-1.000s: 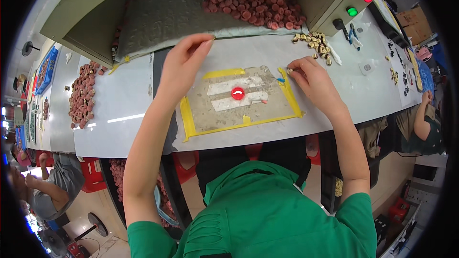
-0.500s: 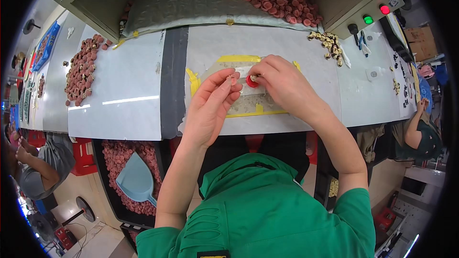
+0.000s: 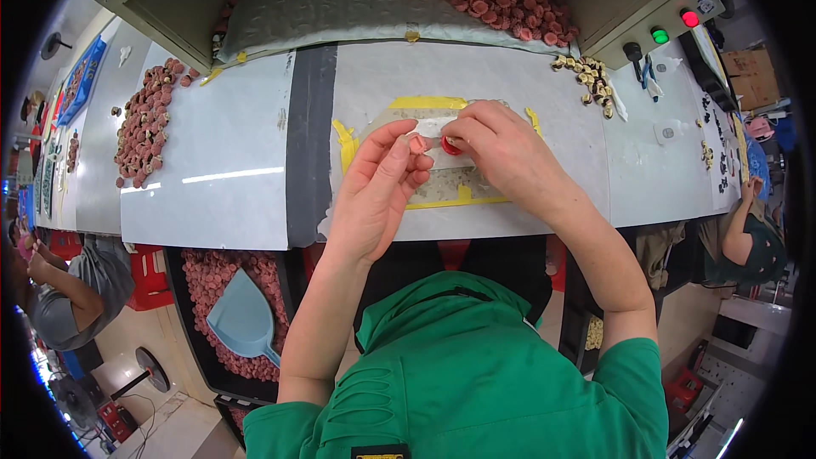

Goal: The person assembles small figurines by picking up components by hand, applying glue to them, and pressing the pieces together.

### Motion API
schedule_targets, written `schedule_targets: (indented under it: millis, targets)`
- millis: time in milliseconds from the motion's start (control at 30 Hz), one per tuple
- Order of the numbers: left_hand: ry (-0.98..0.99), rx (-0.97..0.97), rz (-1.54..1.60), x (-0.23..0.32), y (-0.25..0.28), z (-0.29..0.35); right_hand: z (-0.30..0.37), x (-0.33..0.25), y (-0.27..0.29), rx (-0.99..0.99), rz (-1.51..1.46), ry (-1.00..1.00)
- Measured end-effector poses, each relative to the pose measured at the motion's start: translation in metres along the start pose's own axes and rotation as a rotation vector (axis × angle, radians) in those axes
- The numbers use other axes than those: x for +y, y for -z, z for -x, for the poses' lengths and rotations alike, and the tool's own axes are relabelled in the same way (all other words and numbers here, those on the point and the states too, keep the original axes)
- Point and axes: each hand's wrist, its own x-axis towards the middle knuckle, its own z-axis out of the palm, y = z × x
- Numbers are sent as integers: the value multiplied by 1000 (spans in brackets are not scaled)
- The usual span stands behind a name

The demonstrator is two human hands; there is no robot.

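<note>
Pinching a small round red cap (image 3: 451, 146), the right hand (image 3: 501, 153) is holding it over the yellow-taped clear mat (image 3: 442, 195) on the white bench (image 3: 238, 161). The left hand (image 3: 378, 191) is resting beside it, fingers (image 3: 399, 153) loosely curled, touching the cap's edge.

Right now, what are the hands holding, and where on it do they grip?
The right hand pinches a small red round part at its edge with the fingertips. The left hand brings its fingertips up beside it; whether it grips anything cannot be told.
</note>
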Motion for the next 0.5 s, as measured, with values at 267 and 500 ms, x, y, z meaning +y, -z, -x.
schedule_targets:
  millis: [267,500]
  targets:
    - [43,24,-14,1,-2,1,8,-13,4,113,-669,-336]
    - [78,-6,-39,3,-5,-1,1,-30,-4,188,-841,-285]
